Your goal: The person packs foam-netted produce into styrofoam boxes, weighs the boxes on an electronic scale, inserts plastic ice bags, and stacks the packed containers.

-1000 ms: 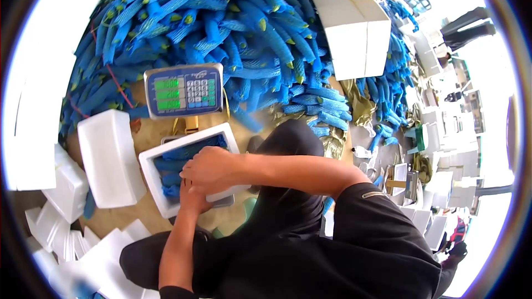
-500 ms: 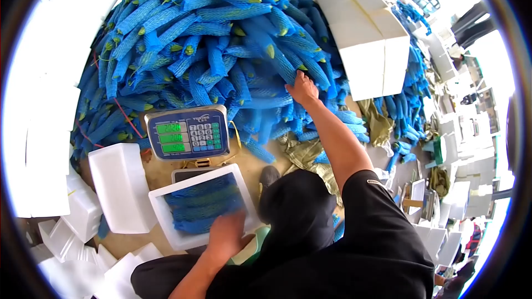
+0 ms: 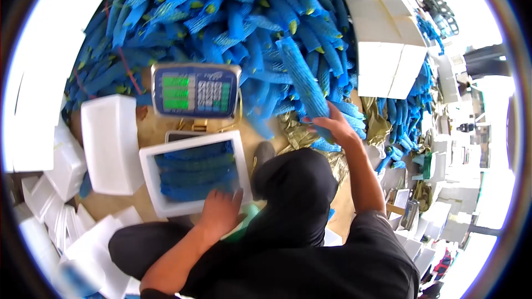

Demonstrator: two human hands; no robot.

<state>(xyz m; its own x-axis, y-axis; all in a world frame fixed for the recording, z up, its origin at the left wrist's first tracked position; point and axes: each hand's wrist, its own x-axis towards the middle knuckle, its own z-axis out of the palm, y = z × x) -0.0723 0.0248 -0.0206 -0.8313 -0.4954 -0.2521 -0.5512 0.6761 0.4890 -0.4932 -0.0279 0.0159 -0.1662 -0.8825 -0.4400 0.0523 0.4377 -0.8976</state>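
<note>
My right hand (image 3: 339, 127) grips the lower end of a long cucumber-like vegetable in blue netting (image 3: 302, 75), which slants up and left in front of the pile. My left hand (image 3: 220, 210) rests at the near edge of a white foam box (image 3: 244, 174), its fingers apart and holding nothing. Several blue-netted vegetables (image 3: 197, 171) lie side by side in the box. Just beyond the box stands a scale display (image 3: 195, 91) with green-lit readouts.
A large pile of blue-netted vegetables (image 3: 221, 0) fills the far side. An upturned foam box (image 3: 111, 144) stands at the left, near foam lids (image 3: 52, 205). Stacked white boxes (image 3: 390, 66) stand at the right. Crumpled olive sacking (image 3: 374, 119) lies below them.
My right hand went from the foam box to the pile, then came back nearer with one netted vegetable. My left hand stayed by the box's near edge, now with its fingers apart.
</note>
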